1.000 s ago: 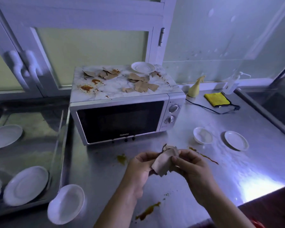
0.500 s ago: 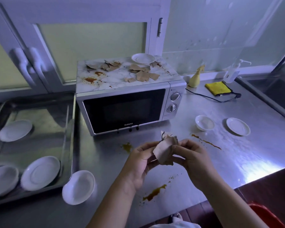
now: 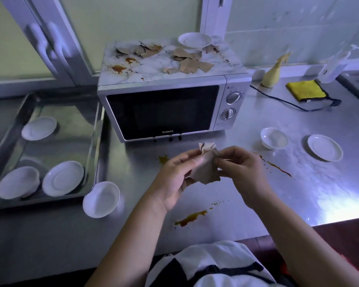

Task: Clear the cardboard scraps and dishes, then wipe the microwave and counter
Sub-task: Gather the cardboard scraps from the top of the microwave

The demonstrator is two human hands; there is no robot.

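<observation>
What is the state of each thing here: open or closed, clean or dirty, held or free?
microwave: door closed, top stained.
torn scraps: lying on the microwave top.
held scraps: gripped by left hand and right hand.
counter: stained with brown spills.
tray: holds three white dishes.
yellow cloth: folded, untouched.
cabinet doors: closed.

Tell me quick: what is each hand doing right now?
Left hand: fingers curled round the cardboard scraps, holding them.
Right hand: pinching the same scraps.
</observation>
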